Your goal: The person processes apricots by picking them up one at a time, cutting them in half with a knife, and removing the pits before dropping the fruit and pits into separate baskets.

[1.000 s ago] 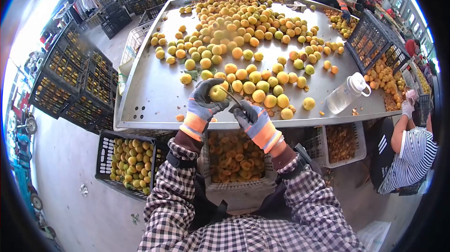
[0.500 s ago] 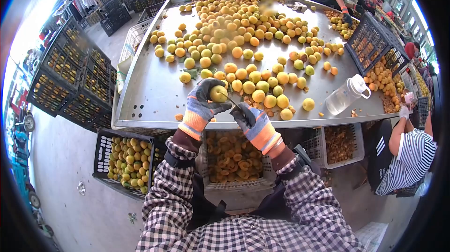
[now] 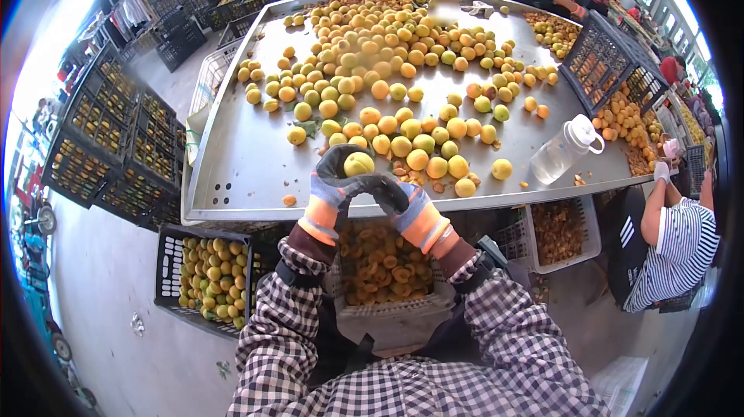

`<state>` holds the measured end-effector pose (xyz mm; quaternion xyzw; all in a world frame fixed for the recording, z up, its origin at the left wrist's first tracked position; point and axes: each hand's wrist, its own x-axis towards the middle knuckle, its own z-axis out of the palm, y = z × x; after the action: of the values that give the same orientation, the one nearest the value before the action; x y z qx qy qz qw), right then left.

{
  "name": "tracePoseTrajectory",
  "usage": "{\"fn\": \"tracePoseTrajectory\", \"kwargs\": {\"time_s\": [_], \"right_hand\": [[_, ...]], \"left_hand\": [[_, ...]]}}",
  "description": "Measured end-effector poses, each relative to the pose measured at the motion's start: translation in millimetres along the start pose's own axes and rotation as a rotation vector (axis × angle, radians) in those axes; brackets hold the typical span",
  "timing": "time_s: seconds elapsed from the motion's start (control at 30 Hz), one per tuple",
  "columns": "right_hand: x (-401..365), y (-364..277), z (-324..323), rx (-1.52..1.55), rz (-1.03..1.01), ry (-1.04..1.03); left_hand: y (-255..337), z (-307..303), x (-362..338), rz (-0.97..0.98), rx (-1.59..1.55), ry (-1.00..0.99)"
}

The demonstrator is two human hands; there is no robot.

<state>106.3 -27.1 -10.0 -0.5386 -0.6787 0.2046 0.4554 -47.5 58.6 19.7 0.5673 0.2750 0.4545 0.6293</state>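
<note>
My left hand (image 3: 325,188), in a grey and orange work glove, is closed round a yellow apricot (image 3: 359,164) above the front edge of the metal table. Against the fruit's lower right side, my gloved right hand (image 3: 412,208) is closed, its fingertips touching or nearly touching the left glove. The thin small knife that showed in the right hand a moment ago is hidden by the fingers now. Many whole apricots (image 3: 372,53) lie heaped beyond the hands. Below the hands, a crate (image 3: 387,310) holds halved apricots.
A clear water bottle (image 3: 559,155) leans on the table (image 3: 256,161) at right. A black crate (image 3: 163,266) of apricots stands at lower left, a white crate (image 3: 568,263) of scraps at lower right. Stacked crates (image 3: 105,134) rise at left. Other people sit around the table.
My right hand has moved in against the apricot and the blade has gone from view. The apricot has turned in my left hand, which stays round it. The view has shifted slightly.
</note>
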Motion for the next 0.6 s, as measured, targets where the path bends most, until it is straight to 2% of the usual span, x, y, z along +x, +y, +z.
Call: {"fn": "tracePoseTrajectory", "kwargs": {"time_s": [0.03, 0.07, 0.1, 0.13, 0.17, 0.23, 0.27, 0.3, 0.5, 0.6], "right_hand": [[-0.7, -1.4, -0.9, -0.005, 0.012, -0.008], [-4.0, 13.1, 7.0, 0.084, 0.061, -0.035], [-4.2, 9.8, 3.6, 0.063, 0.064, -0.055], [-4.6, -21.8, -22.3, -0.055, -0.013, -0.053], [-4.7, -20.1, -21.9, -0.080, 0.051, -0.114], [-3.7, -30.3, -24.1, -0.164, 0.088, -0.122], [-3.9, -32.0, -24.5, -0.009, 0.132, -0.110], [-4.0, -25.4, -16.8, 0.023, 0.122, -0.097], [-4.1, -8.5, 4.7, 0.156, -0.005, -0.036], [-1.6, -12.0, 0.5, 0.184, -0.023, -0.005]], "left_hand": [[-1.3, 1.2, -1.2, -0.064, -0.121, 0.021], [7.1, 3.4, -4.1, -0.066, -0.040, 0.029], [7.9, -2.1, -3.4, -0.023, 0.073, -0.037], [-2.0, -10.6, 9.2, 0.118, 0.232, -0.132], [-1.0, -15.6, 9.4, 0.149, 0.329, -0.164], [12.5, -16.9, 6.1, 0.112, 0.269, -0.245], [16.7, -15.6, 5.8, 0.114, 0.252, -0.270], [20.6, -15.7, 4.3, 0.106, 0.242, -0.286], [31.2, 31.9, -22.2, -0.015, -0.200, -0.100], [29.6, 38.3, -22.0, 0.006, -0.221, -0.113]]}}
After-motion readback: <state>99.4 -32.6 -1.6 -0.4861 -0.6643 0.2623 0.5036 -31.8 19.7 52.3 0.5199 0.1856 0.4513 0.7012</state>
